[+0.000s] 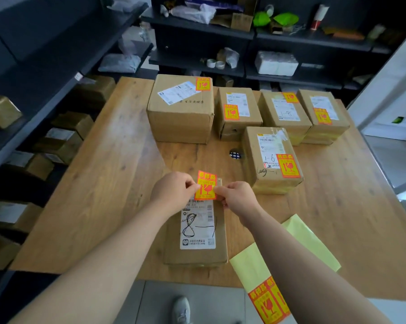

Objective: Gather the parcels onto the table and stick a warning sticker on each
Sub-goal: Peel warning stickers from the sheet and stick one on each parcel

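An orange and yellow warning sticker is held over the far end of a cardboard parcel at the table's front. My left hand pinches the sticker's left edge and my right hand pinches its right edge. The parcel carries a white shipping label with black handwriting. Several more parcels stand farther back, each bearing a warning sticker: a big box, a smaller box, two at the right rear, and a nearer one.
A yellow backing strip with more stickers hangs over the wooden table's front edge at right. Dark shelves with more cardboard boxes run along the left; further shelving stands behind. A shoe shows on the floor below.
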